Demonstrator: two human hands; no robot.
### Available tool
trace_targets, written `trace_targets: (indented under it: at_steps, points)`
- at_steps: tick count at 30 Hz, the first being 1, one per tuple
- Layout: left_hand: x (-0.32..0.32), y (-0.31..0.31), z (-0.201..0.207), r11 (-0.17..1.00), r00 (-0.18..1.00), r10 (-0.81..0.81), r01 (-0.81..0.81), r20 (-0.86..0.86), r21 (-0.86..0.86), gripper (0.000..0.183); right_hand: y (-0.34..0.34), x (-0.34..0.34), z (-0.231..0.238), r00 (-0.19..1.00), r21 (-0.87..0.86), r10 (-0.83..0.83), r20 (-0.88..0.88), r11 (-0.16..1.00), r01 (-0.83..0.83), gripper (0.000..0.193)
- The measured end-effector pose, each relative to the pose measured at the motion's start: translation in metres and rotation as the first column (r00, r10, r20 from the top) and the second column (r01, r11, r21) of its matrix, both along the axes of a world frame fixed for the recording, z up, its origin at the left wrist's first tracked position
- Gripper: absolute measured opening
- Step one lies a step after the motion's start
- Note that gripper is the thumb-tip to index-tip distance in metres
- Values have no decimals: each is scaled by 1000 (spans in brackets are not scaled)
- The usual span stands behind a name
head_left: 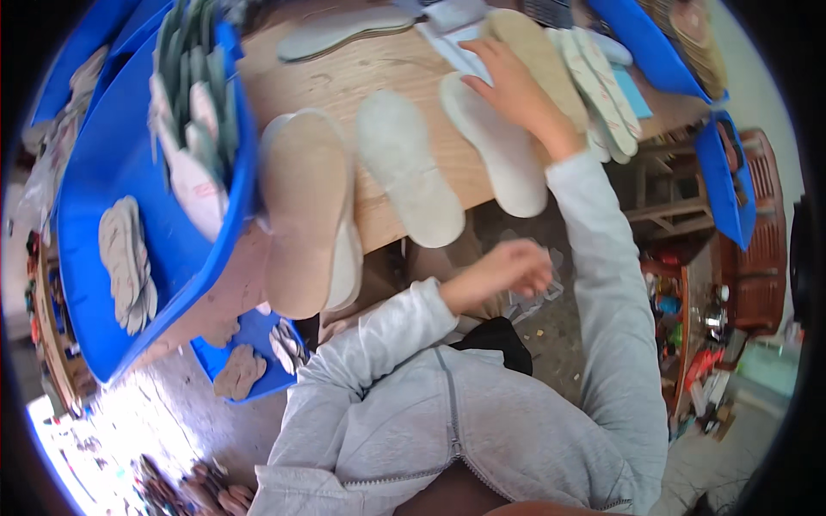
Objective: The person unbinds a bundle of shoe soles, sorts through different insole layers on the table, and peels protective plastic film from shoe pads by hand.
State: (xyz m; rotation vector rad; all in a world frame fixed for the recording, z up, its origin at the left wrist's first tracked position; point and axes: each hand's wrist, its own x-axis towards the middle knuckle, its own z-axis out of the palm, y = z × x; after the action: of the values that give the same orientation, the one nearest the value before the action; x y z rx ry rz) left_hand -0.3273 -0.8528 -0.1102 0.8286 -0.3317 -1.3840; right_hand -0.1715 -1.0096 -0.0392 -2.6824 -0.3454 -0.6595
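We see our right hand over the far part of the wooden table, fingers spread wide, with nothing visible in its grasp. It lies across the toe end of the right white insole, between that and the tan insole; whether it presses on either, we cannot tell. Our left hand hangs in front of the table's near edge, loosely curled and blurred, so we cannot say for certain whether it holds anything.

The right white insole runs out past the near edge, and the middle white insole lies just beside it, also overhanging. To the left, a beige insole rests on paler ones. Farther left we have a large blue bin, with grey-green and white insoles standing in it and a pale bundle lower down.
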Motion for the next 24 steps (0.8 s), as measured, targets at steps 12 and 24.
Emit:
trace_targets:
  at_steps: [12, 24]
  points:
    - [-20, 193, -18, 856, 700, 504, -483, 505, -185, 25, 230, -127, 7, 768, 102, 623, -150, 782, -615, 46]
    - [-12, 200, 94, 921, 554, 390, -259, 736, -293, 16, 112, -130, 90, 859, 829, 459, -229, 554, -76, 15]
